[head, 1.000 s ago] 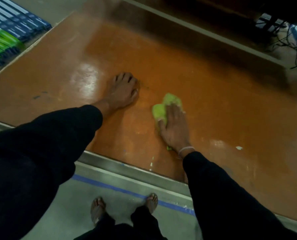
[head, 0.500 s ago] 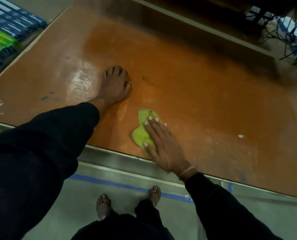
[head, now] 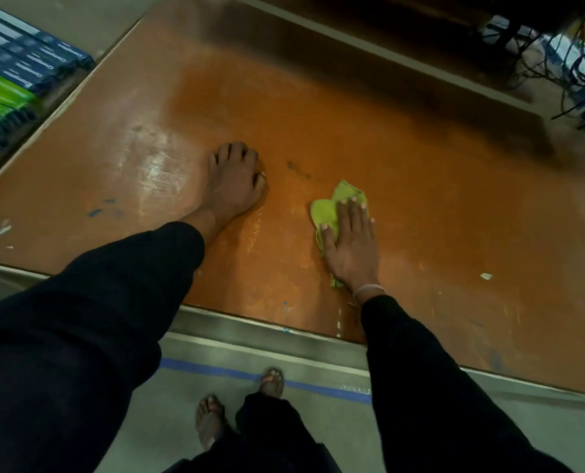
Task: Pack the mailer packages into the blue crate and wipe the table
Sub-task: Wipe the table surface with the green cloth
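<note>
My right hand [head: 350, 245] lies flat on a crumpled green cloth [head: 328, 208], pressing it onto the orange table top [head: 420, 186] near the front edge. The cloth shows beyond my fingertips and by my thumb, the rest is under my palm. My left hand [head: 235, 179] rests on the table to the left of the cloth, fingers curled under, with nothing in it. Both arms wear black sleeves. No mailer packages and no blue crate are in view.
Stacked blue and green boxes [head: 15, 80] sit off the table's left side. Tangled cables [head: 570, 59] lie beyond the far right corner. A white scrap [head: 486, 276] lies on the table at right. Blue tape [head: 216, 370] runs across the floor by my feet.
My right hand has pushed the green cloth away from the front edge and to the right. My left hand has stayed in place on the table.
</note>
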The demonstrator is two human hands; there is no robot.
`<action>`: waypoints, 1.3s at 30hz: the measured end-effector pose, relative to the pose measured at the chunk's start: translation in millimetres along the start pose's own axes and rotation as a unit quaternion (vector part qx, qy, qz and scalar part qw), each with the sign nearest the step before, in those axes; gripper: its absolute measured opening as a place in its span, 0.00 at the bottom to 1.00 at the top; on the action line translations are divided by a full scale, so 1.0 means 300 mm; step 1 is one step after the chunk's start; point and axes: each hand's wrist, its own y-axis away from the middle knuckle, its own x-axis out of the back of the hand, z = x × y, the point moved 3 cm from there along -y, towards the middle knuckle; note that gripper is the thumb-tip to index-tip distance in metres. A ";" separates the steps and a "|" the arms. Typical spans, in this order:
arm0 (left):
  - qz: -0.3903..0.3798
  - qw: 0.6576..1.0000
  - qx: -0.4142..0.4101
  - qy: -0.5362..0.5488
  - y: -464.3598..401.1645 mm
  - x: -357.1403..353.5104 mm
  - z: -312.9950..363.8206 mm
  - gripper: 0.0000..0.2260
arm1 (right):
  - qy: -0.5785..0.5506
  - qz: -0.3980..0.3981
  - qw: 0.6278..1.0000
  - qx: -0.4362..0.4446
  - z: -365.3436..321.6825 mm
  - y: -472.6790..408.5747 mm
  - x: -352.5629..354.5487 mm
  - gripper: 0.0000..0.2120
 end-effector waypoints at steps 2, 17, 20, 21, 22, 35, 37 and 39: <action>0.007 1.000 0.003 -0.003 -0.001 -0.002 -0.005 0.19 | 0.005 -0.009 0.999 0.050 -0.054 -0.043 -0.011 0.31; -0.039 0.997 -0.050 -0.034 -0.056 -0.015 -0.044 0.23 | 0.018 -0.043 0.977 0.208 0.005 -0.432 -0.017 0.31; -0.045 0.996 -0.056 -0.050 -0.098 0.003 -0.101 0.23 | 0.025 -0.031 0.999 0.013 0.045 -0.558 -0.024 0.35; -0.040 0.997 -0.047 -0.051 -0.111 0.012 -0.122 0.23 | 0.027 -0.041 0.999 -0.017 0.028 -0.584 -0.032 0.35; -0.034 0.997 -0.038 -0.054 -0.127 0.018 -0.145 0.23 | 0.025 -0.049 0.998 0.001 -0.002 -0.602 -0.041 0.35; -0.018 0.998 0.027 -0.058 -0.192 0.010 -0.258 0.23 | 0.014 -0.046 0.994 0.097 -0.114 -0.906 -0.072 0.34; -0.016 0.998 0.025 -0.058 -0.194 0.005 -0.259 0.22 | 0.004 -0.062 0.978 0.199 -0.146 -0.943 -0.071 0.32; -0.007 0.998 0.023 -0.056 -0.194 0.004 -0.259 0.22 | 0.013 -0.058 0.981 0.186 -0.131 -1.017 -0.068 0.32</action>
